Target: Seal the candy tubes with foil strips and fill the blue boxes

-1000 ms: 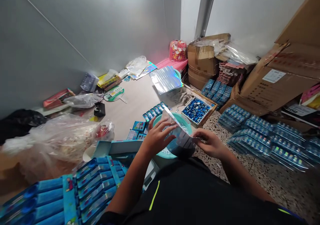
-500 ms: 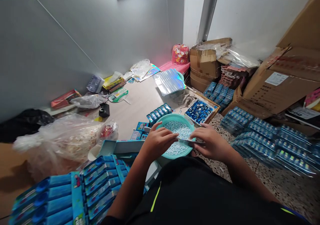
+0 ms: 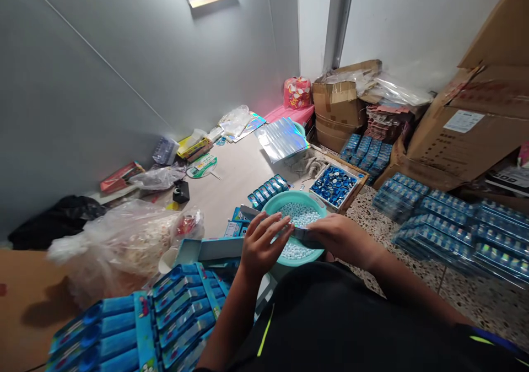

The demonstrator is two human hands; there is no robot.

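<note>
My right hand [image 3: 342, 238] is closed on a flat grey-blue piece [image 3: 303, 235], perhaps card, held low over a turquoise basin [image 3: 268, 209]. Its exact kind does not show clearly. The fingers of my left hand [image 3: 264, 243] are stretched out and slightly apart, with their tips close to the left end of the piece. Whether they touch it I cannot tell. Many small pale blue pellets [image 3: 298, 214] lie in the basin, partly hidden by both hands and the piece.
Blue caps fill a tray [image 3: 334, 186] right of the basin. Blue packs [image 3: 268, 190] stand behind it. Folded blue cartons [image 3: 119, 333] lie front left, by a clear bag [image 3: 124, 234]. Wrapped blue packs [image 3: 442, 228] and cardboard boxes [image 3: 467, 135] stand on the right.
The thin piece between both hands has tilted and shows more of its face. My left fingers have lifted and spread apart. The view has shifted slightly, moving the surroundings right.
</note>
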